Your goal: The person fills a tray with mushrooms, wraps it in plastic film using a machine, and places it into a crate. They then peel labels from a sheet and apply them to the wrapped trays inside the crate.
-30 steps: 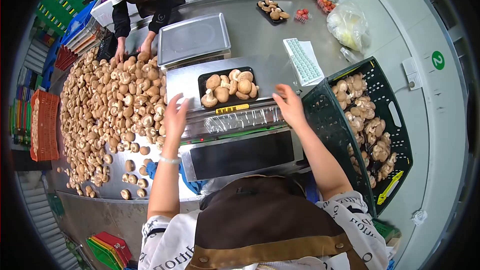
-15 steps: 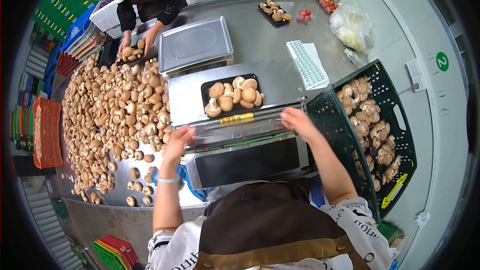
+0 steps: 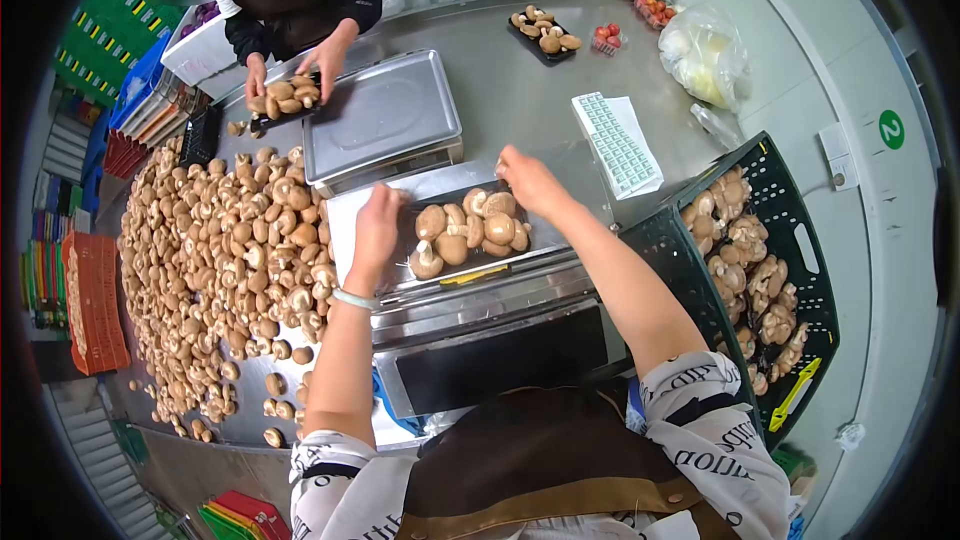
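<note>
A black tray (image 3: 408,240) of brown shiitake mushrooms (image 3: 472,228) sits on the metal wrapping machine (image 3: 480,290) in front of me. Clear plastic film, faint and shiny, stretches over the mushrooms from the machine's front. My left hand (image 3: 377,227) is closed at the tray's left side, pinching the film's edge. At the far right corner, my right hand (image 3: 530,180) pinches the film too, fingers pressed together. A yellow strip (image 3: 475,276) shows under the film at the tray's near edge.
Loose shiitake (image 3: 220,280) are heaped on the left. A scale (image 3: 385,115) stands beyond the machine. Across the table, a co-worker's hands (image 3: 325,60) hold another mushroom tray. A label sheet (image 3: 618,145) lies right, near a dark green crate (image 3: 815,310) of mushrooms. Another filled tray (image 3: 545,35) is farther back.
Both my hands have moved forward from the machine's front to the tray's far side, drawing the film over the mushrooms. The co-worker has lifted a mushroom tray toward the scale.
</note>
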Demonstrator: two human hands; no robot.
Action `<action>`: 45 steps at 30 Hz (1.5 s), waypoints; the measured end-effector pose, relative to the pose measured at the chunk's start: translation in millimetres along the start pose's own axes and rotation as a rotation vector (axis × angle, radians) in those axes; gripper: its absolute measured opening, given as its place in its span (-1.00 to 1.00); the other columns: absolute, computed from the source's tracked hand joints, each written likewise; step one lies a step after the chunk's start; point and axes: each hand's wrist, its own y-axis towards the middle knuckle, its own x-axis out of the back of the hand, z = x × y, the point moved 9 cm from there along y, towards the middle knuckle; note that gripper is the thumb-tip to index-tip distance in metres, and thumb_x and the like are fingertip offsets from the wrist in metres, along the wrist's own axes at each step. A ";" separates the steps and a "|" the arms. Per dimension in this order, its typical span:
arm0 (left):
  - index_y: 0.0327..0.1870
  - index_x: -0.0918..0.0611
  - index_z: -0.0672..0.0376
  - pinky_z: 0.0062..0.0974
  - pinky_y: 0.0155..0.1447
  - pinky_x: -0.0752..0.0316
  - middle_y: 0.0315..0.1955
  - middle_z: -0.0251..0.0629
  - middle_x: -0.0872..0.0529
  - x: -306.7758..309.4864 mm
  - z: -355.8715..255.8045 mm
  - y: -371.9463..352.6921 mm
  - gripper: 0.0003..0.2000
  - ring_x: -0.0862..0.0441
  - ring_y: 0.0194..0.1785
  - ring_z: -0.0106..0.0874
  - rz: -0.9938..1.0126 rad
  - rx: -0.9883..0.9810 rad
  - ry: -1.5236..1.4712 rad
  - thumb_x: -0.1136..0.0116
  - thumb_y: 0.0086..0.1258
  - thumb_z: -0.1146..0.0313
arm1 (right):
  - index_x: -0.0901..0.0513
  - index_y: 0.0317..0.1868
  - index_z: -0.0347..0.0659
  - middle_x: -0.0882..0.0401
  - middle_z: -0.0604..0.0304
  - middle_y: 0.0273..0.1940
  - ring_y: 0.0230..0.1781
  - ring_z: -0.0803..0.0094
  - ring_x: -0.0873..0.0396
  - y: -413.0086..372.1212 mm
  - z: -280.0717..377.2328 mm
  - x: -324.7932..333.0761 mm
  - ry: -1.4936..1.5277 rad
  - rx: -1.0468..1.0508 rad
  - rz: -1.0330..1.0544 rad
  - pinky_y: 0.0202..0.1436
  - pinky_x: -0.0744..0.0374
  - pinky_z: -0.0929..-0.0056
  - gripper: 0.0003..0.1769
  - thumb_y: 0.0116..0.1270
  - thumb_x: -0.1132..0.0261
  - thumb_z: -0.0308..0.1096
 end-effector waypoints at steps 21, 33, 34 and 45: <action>-0.38 -0.59 0.37 -0.48 -0.45 -0.23 -0.71 -0.28 -0.37 20.4 -79.2 -115.2 -0.65 -0.22 -0.54 -0.57 -0.031 0.109 -0.091 -0.07 0.52 0.22 | -0.59 -0.15 -0.35 -0.59 0.16 -0.39 -0.34 0.48 -0.48 -135.5 56.0 32.7 0.502 -0.059 0.019 -0.19 -0.47 0.43 -0.65 0.51 -0.13 -0.17; -0.35 -0.61 0.43 -0.29 -0.34 -0.38 -0.63 0.10 -0.54 -46.1 -5.2 -230.8 -0.56 -0.44 -0.55 -0.26 0.134 0.220 -0.038 -0.08 0.49 0.10 | -0.60 -0.32 -0.37 -0.58 -0.04 -0.50 -0.52 0.19 -0.60 -261.1 -4.2 -39.6 0.391 -0.411 0.307 -0.38 -0.52 0.20 -0.46 0.49 -0.09 0.02; -0.38 -0.60 0.38 -0.19 -0.33 -0.42 -0.57 0.17 -0.60 -49.9 -2.5 -231.8 -0.56 -0.54 -0.50 0.01 0.164 0.245 0.151 -0.09 0.48 0.07 | -0.60 -0.31 -0.38 -0.58 -0.04 -0.51 -0.53 0.19 -0.60 -261.5 -23.0 -51.7 0.349 -0.355 0.245 -0.39 -0.52 0.20 -0.46 0.48 -0.09 0.03; -0.10 -0.43 0.18 -0.65 -0.30 -0.30 -0.41 -0.42 -0.48 -57.0 23.6 -277.2 -0.86 -0.35 -0.39 -0.64 -0.010 0.192 -0.229 -0.13 0.45 0.45 | -0.51 -0.01 -0.28 -0.62 0.17 -0.38 -0.42 0.50 -0.56 -306.6 -64.3 -66.8 0.670 -0.392 -0.217 -0.37 -0.50 0.47 -0.72 0.37 -0.30 -0.31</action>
